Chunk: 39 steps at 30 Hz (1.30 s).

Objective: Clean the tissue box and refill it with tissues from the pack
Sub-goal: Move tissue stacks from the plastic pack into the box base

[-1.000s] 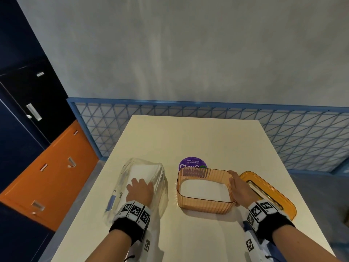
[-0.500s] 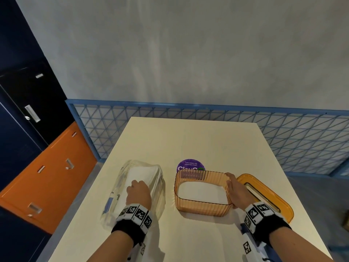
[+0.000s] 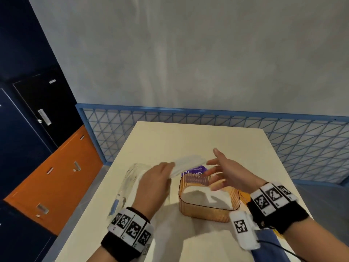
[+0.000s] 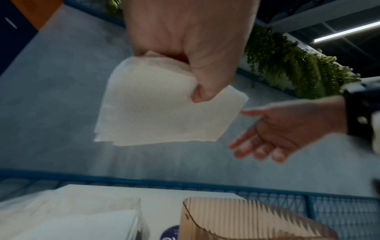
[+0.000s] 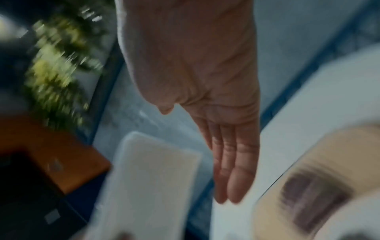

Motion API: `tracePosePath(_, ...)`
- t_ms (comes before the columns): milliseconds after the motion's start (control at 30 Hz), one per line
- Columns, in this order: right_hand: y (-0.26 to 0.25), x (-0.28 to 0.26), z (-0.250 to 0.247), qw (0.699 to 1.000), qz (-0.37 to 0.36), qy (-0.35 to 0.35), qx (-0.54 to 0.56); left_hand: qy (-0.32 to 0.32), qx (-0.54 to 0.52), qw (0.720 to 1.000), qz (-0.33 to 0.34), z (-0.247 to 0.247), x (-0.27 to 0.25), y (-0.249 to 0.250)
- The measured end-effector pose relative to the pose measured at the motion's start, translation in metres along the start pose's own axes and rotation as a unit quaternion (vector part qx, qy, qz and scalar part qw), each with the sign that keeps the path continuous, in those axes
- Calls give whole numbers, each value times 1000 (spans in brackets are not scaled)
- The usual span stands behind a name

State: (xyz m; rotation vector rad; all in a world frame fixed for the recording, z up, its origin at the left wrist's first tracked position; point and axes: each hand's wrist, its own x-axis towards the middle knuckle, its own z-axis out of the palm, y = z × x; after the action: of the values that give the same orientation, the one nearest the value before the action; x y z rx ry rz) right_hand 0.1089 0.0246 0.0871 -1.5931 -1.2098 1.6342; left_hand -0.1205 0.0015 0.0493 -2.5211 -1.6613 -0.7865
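Note:
My left hand (image 3: 169, 168) pinches a thin stack of white tissues (image 3: 187, 163) and holds it in the air between the clear plastic tissue pack (image 3: 130, 178) and the orange ribbed tissue box (image 3: 207, 210). The left wrist view shows my thumb on the tissues (image 4: 164, 110). My right hand (image 3: 217, 165) hovers open above the box's far side, fingers straight, just right of the tissues and touching nothing. The box stands without its lid and shows white inside. Its orange lid (image 3: 245, 197) lies to the right, mostly hidden by my right wrist.
A purple round container (image 3: 194, 172) sits just behind the box. The cream table (image 3: 198, 140) stretches on to its far edge, with a blue mesh fence (image 3: 283, 140) beyond. Orange and dark cabinets (image 3: 52, 176) stand to the left.
My left hand has lifted a stack of tissues out of the pack and carried it right. My right hand has let go of the box wall and risen, open, toward the tissues.

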Motion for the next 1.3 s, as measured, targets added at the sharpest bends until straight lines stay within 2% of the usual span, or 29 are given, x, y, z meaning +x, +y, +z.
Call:
tracePosePath(67, -11, -6, 9, 991, 34, -84, 99, -42, -19, 998, 42, 9, -2, 10)
tracePosePath(133, -13, -8, 12, 988, 16, -99, 118, -83, -71, 993, 33, 18, -7, 13)
tracePosePath(200, -10, -8, 9, 988, -12, -86, 130, -100, -187, 977, -34, 23, -12, 10)
tracePosePath(233, -9, -9, 5, 986, -18, -81, 144, -89, -277, 953, -85, 21, -14, 10)
tracePosePath(267, -9, -11, 1, 984, -27, -80, 157, -59, -366, 917, -148, 19, -13, 9)
tracePosePath(300, -9, -14, -3, 982, -36, -78, 168, -26, -452, 864, -220, 17, -12, 10)
tracePosePath(333, -9, -17, -5, 980, -42, -77, 179, -11, -537, 789, -300, 17, -10, 8)
tracePosePath(400, -10, -23, -9, 977, -46, -73, 195, -21, -693, 587, -418, 18, -7, 5)
tracePosePath(433, -10, -25, -9, 976, -45, -73, 198, -40, -750, 491, -441, 16, -5, 6)
tracePosePath(467, -9, -27, -10, 975, -43, -74, 203, -58, -784, 426, -448, 14, -3, 8)
tracePosePath(500, -7, -28, -10, 974, -40, -71, 211, -79, -796, 407, -442, 12, -1, 11)
tracePosePath(533, -5, -29, -10, 973, -34, -65, 217, -98, -794, 414, -435, 10, 2, 15)
tracePosePath(633, 4, -31, -6, 975, -4, -53, 217, -136, -757, 475, -428, 5, 10, 27)
tracePosePath(700, 10, -31, -5, 981, 8, -49, 189, -132, -721, 534, -422, 5, 14, 30)
tracePosePath(767, 16, -29, -6, 985, 8, -13, 172, -112, -671, 606, -413, 12, 17, 28)
tracePosePath(800, 18, -27, -7, 986, 8, 8, 165, -100, -644, 633, -418, 15, 18, 27)
tracePosePath(900, 21, -24, -8, 991, 26, 19, 132, -117, -570, 704, -409, 15, 20, 33)
tracePosePath(967, 22, -22, -9, 992, 33, 25, 121, -121, -538, 736, -393, 16, 23, 37)
tracePosePath(1067, 24, -20, -15, 991, 45, 34, 118, -111, -516, 769, -360, 16, 30, 39)
tracePosePath(1133, 26, -20, -22, 991, 39, 40, 120, -100, -518, 774, -349, 18, 35, 37)
tracePosePath(1167, 28, -20, -24, 991, 30, 42, 121, -97, -530, 769, -344, 18, 36, 37)
tracePosePath(1267, 35, -17, -29, 991, 4, 36, 126, -109, -589, 725, -341, 23, 38, 38)
tracePosePath(1300, 36, -15, -29, 991, -11, 35, 130, -105, -598, 720, -336, 23, 37, 39)
